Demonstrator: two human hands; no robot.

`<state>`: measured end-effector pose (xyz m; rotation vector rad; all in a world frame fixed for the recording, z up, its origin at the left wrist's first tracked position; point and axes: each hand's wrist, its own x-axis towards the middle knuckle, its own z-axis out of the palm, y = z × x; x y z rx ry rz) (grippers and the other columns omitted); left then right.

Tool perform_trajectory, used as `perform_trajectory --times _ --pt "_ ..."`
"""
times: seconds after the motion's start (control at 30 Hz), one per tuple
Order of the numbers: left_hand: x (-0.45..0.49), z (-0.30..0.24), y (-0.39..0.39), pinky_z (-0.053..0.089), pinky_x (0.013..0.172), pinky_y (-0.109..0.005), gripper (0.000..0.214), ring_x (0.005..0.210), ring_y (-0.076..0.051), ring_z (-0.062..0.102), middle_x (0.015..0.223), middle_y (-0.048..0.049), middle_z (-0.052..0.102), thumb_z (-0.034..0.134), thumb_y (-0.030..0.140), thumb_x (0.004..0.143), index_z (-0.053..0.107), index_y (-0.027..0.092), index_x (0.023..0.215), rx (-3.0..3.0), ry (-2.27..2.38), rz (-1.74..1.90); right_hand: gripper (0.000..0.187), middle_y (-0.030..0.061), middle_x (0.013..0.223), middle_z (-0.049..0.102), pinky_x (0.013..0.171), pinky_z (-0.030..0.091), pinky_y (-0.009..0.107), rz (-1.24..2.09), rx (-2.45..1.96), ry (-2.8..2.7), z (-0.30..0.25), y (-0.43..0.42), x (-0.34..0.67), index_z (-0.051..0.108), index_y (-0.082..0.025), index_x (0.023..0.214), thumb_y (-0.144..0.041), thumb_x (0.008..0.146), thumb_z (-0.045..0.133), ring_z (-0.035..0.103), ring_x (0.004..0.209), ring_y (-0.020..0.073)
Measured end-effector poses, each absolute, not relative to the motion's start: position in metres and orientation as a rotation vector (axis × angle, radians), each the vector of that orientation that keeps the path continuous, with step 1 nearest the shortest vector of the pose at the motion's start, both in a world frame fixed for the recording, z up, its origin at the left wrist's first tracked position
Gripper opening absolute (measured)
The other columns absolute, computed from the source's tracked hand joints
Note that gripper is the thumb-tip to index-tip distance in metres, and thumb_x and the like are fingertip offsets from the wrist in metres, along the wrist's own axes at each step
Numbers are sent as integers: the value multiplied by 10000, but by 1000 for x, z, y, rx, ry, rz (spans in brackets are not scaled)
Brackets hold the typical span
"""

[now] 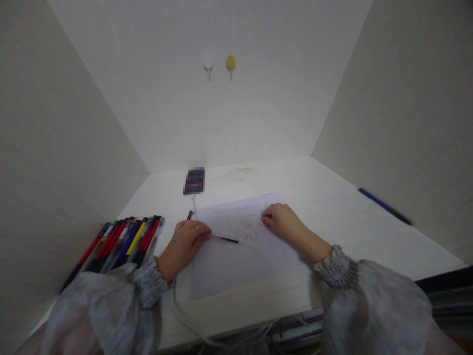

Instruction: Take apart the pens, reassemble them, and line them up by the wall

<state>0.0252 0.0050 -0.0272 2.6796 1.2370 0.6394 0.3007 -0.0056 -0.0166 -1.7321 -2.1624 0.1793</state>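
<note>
pen refill in palm-down left hand; right hand curled over paper

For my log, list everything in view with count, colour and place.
Table: 1, white, centre
Panels: 3, pale, back and sides
Hooks: 2, white and yellow, back panel
Phone-like device: 1, dark, pixelated, table's rear
Cables: count unclear, whitish, by device and near edge
Residue: 1 patch, brownish, table's rear
Paper: 1, white with dark marks, mid-table
Row of pens: about a dozen, mixed colours, left
Lone pen: 1, blue-black, right
Thin pen or refill: 1, pale, dark-ended, left hand
Ring: 1, gold, left hand
Sleeves: 2, grey
Hands: 2, left and right
</note>
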Motion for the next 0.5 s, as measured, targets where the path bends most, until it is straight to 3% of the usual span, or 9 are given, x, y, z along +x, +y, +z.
perform_trajectory --times 0.17,0.33,0.5 --pt "24 -26 4 335 805 -356 162 862 -181 533 870 -27 623 452 232 769 584 206 859 2690 1250 628 221 56 714 626 621 349 256 58 -1711 -2119 -7 -7 301 647 -184 702 -251 753 443 532 683 163" --pt "26 -25 3 343 800 -367 211 876 -183 524 915 -46 616 446 219 779 575 216 946 2737 1172 649 193 26 709 615 606 360 220 320 -1452 -2216 -7 -17 277 637 -182 757 -275 752 468 517 649 117" --pt "28 -24 1 326 803 -382 233 865 -185 518 925 -42 614 453 225 781 577 256 976 2789 1104 601 197 43 731 602 657 363 236 373 -1371 -2373 -14 -27 246 626 -173 804 -312 719 515 514 711 135"
